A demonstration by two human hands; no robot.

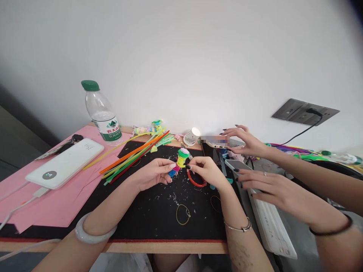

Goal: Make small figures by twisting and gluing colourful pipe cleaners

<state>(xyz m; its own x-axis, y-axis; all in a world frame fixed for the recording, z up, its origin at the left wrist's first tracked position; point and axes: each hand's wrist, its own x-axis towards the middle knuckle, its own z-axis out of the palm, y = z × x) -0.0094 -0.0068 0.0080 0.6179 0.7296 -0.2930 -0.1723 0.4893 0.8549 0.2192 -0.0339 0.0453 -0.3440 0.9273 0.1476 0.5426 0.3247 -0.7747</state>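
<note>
My left hand [157,172] is closed on a small stacked figure of coiled pipe cleaners [181,160], green, yellow, pink and blue, with a pale purple top. It is held above the black mat [153,223]. From the other side, my right hand [206,170] pinches at a short yellow strand on the figure's yellow section; the fingertips touch or nearly touch it. Below my right fingers shows a red loop [196,180], which looks like a scissor handle; whether it lies on the mat or hangs from the hand, I cannot tell.
Loose pipe cleaners [136,155] lie left of my hands. Pink sheets [68,204], a white power bank [65,162] and a water bottle [104,117] stand further left. A paper cup [192,136] is behind. At right, another person's hands [269,185] reach over a white device [269,219].
</note>
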